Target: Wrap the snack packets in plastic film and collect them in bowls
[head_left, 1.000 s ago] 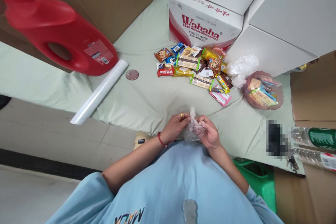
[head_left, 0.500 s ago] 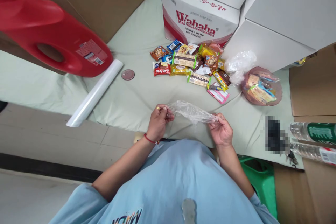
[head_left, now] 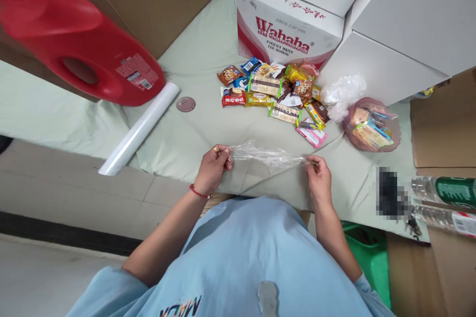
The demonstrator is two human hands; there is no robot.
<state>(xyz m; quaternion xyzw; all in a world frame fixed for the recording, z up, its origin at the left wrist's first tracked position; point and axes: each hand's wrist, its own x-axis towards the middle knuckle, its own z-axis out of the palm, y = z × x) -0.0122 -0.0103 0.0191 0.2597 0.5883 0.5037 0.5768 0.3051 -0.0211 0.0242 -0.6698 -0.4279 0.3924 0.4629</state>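
A clear, crinkled plastic food cover (head_left: pixel 266 154) is stretched in a narrow band between my hands, just above the pale green cloth. My left hand (head_left: pixel 213 168) pinches its left end, with the fingers closed. At the other end, my right hand (head_left: pixel 319 173) grips it between thumb and fingers. Beyond it lies a loose pile of wrapped snacks (head_left: pixel 266 85). To the right of the pile are a bunch of clear plastic (head_left: pixel 344 93) and a pinkish see-through bowl (head_left: pixel 397 131) with snack packs in it.
A white roll (head_left: pixel 139 129) lies at the left beside a large red jug (head_left: pixel 122 67) and a small round disc (head_left: pixel 185 104). A Wahaba-style water carton (head_left: pixel 290 34) stands behind the snacks. Bottles (head_left: pixel 442 190) and keys (head_left: pixel 413 228) lie at the right edge.
My hands have moved farther apart, the left one leftward and the right one slightly rightward. The plastic cover between them is pulled longer and narrower.
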